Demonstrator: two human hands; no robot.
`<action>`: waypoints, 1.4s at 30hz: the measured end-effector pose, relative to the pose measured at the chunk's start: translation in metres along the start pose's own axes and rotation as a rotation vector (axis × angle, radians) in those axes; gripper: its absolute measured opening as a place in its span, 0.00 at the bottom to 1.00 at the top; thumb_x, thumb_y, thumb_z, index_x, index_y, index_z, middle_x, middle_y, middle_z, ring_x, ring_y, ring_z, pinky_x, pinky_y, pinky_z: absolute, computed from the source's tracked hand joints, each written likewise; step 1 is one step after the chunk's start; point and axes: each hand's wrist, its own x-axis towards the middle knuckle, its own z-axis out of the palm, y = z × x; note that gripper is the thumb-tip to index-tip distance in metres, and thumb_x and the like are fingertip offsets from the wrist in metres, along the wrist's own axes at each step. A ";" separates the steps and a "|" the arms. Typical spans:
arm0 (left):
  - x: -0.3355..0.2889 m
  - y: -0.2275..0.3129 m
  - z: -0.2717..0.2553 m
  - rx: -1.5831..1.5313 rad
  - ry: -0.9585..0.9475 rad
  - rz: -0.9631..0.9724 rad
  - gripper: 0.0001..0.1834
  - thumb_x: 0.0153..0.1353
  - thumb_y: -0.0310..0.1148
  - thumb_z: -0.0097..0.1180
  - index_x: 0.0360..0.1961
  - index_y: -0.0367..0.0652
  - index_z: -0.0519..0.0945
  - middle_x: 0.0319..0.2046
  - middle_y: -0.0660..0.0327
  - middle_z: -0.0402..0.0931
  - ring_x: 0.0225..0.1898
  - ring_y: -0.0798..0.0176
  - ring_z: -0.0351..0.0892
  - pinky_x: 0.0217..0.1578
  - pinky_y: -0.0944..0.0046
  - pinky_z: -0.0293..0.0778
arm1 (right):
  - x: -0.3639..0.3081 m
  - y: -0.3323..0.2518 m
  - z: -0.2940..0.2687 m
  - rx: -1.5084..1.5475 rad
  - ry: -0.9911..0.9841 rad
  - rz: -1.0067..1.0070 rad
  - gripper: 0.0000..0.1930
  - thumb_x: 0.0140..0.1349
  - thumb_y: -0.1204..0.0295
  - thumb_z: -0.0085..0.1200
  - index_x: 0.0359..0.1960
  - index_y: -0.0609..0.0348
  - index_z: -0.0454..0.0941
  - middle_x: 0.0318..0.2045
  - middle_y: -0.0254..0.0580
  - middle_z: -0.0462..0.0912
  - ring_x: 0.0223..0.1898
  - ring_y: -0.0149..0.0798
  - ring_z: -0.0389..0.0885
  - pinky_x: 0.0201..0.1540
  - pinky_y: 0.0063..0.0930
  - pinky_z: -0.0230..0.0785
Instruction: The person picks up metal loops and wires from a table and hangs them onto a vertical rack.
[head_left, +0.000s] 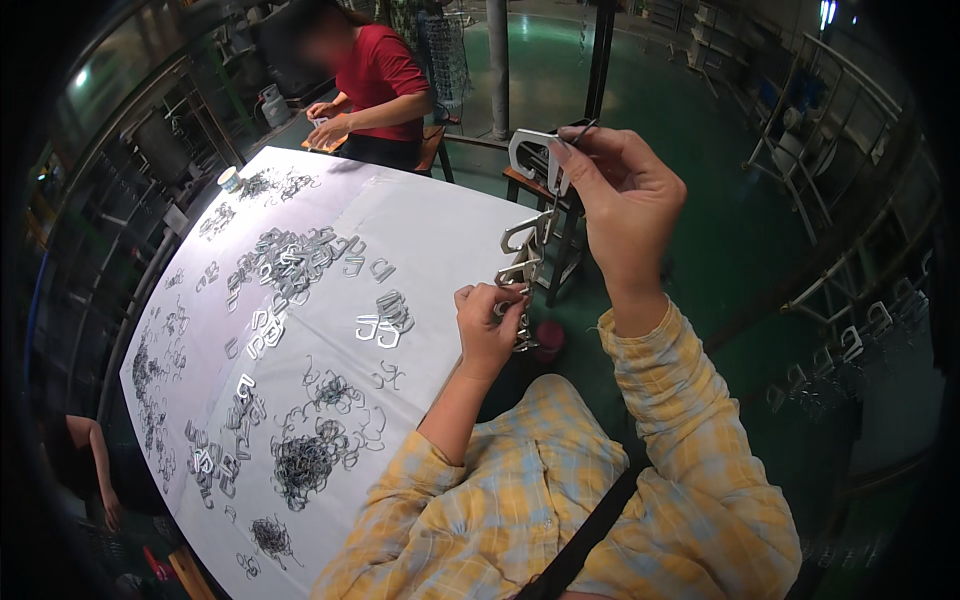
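Observation:
A string of silver, flat, D-shaped metal hooks (522,232) hangs past the table's right edge, linked by thin wire. My right hand (630,190), raised at the upper right, pinches the top of the string. A larger-looking metal hook (533,147) shows beside its thumb, and a thin dark wire end sticks out between the fingers. Lower and to the left, my left hand (488,325) is closed on one of the lower metal hooks. Its fingers partly hide that piece, and more hooks hang below.
The white-covered table (440,215) bears a heap of metal hooks (290,260) and piles of thin wire hooks (305,465). A small cup (230,180) stands at its far corner. A person in red (385,75) works beyond; another person's arm (98,465) shows at left. Strung hooks (850,345) hang at right.

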 end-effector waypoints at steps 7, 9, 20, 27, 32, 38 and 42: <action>-0.046 -0.026 -0.011 0.032 -0.128 -0.132 0.08 0.45 0.25 0.63 0.25 0.46 0.76 0.30 0.67 0.81 0.30 0.60 0.71 0.42 0.63 0.60 | -0.045 0.018 -0.017 0.036 -0.229 0.178 0.04 0.50 0.83 0.60 0.29 0.67 0.80 0.26 0.35 0.78 0.27 0.23 0.77 0.29 0.17 0.71; -0.061 -0.040 -0.013 0.001 -0.149 -0.173 0.08 0.45 0.25 0.63 0.25 0.45 0.76 0.30 0.64 0.80 0.30 0.57 0.72 0.41 0.61 0.63 | -0.058 0.020 -0.021 0.006 -0.319 0.178 0.05 0.49 0.84 0.60 0.29 0.67 0.80 0.26 0.37 0.79 0.26 0.26 0.78 0.29 0.17 0.71; -0.063 -0.025 -0.070 0.173 -0.414 -0.422 0.08 0.47 0.25 0.62 0.31 0.40 0.78 0.32 0.56 0.79 0.36 0.54 0.77 0.39 0.61 0.72 | -0.115 0.038 -0.031 -0.065 -0.504 0.244 0.06 0.45 0.85 0.60 0.27 0.65 0.80 0.25 0.41 0.80 0.26 0.32 0.79 0.29 0.22 0.70; -0.053 0.014 -0.094 0.000 -0.038 -0.302 0.09 0.51 0.29 0.61 0.34 0.40 0.78 0.33 0.55 0.78 0.36 0.54 0.77 0.37 0.60 0.72 | -0.151 0.053 -0.031 -0.022 -0.582 0.371 0.06 0.48 0.87 0.58 0.27 0.67 0.78 0.26 0.41 0.80 0.27 0.30 0.79 0.30 0.21 0.71; -0.062 0.030 -0.087 0.057 -0.083 -0.160 0.14 0.52 0.33 0.61 0.40 0.43 0.78 0.40 0.60 0.77 0.42 0.57 0.74 0.44 0.60 0.67 | -0.175 0.058 -0.037 -0.040 -0.653 0.380 0.06 0.48 0.88 0.55 0.28 0.66 0.76 0.28 0.41 0.80 0.27 0.29 0.77 0.30 0.20 0.70; -0.080 0.032 -0.072 0.076 -0.036 -0.221 0.06 0.50 0.32 0.60 0.31 0.46 0.78 0.34 0.63 0.76 0.40 0.58 0.72 0.43 0.59 0.65 | -0.199 0.076 -0.045 -0.023 -0.748 0.432 0.06 0.49 0.85 0.58 0.29 0.67 0.76 0.27 0.39 0.79 0.29 0.30 0.77 0.35 0.22 0.70; -0.085 0.028 -0.073 0.059 -0.015 -0.232 0.05 0.48 0.31 0.61 0.28 0.46 0.78 0.29 0.64 0.75 0.37 0.58 0.72 0.41 0.58 0.65 | -0.205 0.076 -0.042 0.005 -0.797 0.456 0.06 0.50 0.84 0.58 0.30 0.68 0.75 0.27 0.38 0.78 0.29 0.29 0.76 0.35 0.22 0.70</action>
